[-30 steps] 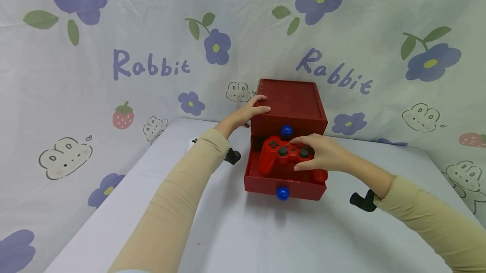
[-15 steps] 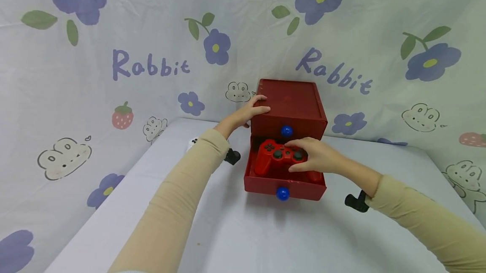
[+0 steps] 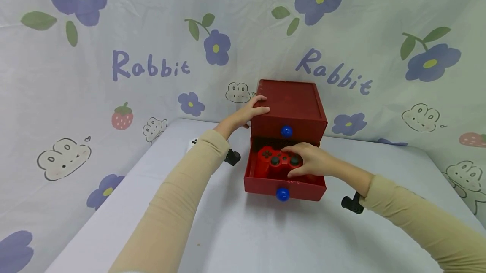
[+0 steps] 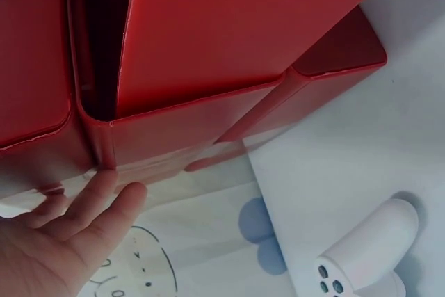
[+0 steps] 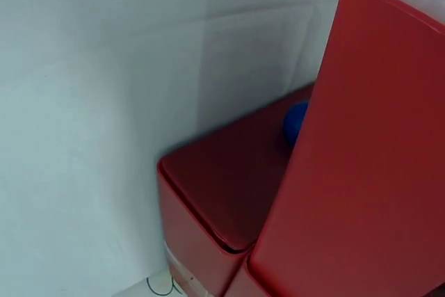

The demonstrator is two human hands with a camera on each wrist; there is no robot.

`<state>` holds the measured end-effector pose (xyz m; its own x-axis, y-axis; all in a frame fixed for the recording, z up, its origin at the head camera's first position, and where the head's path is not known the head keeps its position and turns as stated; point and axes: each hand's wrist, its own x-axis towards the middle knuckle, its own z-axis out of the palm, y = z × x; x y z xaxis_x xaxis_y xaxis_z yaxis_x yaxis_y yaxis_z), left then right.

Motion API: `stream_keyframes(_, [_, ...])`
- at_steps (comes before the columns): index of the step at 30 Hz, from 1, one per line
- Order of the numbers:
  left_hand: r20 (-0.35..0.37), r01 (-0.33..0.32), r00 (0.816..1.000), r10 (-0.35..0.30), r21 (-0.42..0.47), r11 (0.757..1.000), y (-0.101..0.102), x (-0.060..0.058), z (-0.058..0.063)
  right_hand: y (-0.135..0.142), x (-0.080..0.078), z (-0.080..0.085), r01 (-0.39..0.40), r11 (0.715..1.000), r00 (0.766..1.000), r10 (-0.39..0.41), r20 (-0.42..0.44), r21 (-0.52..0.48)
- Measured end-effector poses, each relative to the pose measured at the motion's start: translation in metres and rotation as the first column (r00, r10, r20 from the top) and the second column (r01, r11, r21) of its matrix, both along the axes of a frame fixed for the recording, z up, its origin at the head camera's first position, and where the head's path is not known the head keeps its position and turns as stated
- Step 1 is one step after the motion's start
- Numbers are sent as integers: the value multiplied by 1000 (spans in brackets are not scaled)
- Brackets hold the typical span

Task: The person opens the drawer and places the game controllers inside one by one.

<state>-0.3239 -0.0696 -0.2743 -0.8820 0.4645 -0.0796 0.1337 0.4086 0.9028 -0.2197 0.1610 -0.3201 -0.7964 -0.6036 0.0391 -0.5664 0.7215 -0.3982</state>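
"Two bare hands are seen. If a clock face is centred on the red, box-shaped two-drawer cabinet [image 3: 290, 100] in the head view, where are they placed?"

"The left hand [image 3: 244, 114] is laid at 10 o'clock, its fingers spread and rested against the cabinet's top edge and side. The right hand [image 3: 313, 161] is set at 4 o'clock, its thumb and fingers curved widely."

"Is anything held by it?"

"The red game controller with black thumbsticks [image 3: 280, 155] is gripped by its 3 o'clock end, which is partly hidden. It is held inside the pulled-out red lower drawer [image 3: 262, 185], at 6 o'clock; whether the drawer's floor is touched cannot be told."

"And the rest?"

"A round blue knob [image 3: 282, 194] is fixed to that drawer's front. Another white controller with dark buttons [image 4: 375, 241] is seen at 9 o'clock, partly covered by the left forearm in the head view, on the white tabletop [image 3: 235, 231]. A white cloth printed with purple flowers [image 3: 265, 45] is hung at 12 o'clock."
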Motion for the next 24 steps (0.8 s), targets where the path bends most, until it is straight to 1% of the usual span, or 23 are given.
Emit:
stream_keyframes(2, [-1,2,1000,-2,-3,1000,0,1,0,-1,0,-2,-6,1000,1000,6,9,1])
stream_keyframes(9, [1,-4,1000,4,-5,1000,0,-1,-1,-1,-2,-7,-44,999,999,44,-15,16])
stream_keyframes(13, [1,-7,1000,7,-10,1000,0,-2,-1,-1,-4,-8,-45,999,999,45,-14,21])
stream_keyframes(24, [-12,1,1000,-1,-17,1000,0,-3,-1,1,-9,-9,-65,997,997,63,48,41])
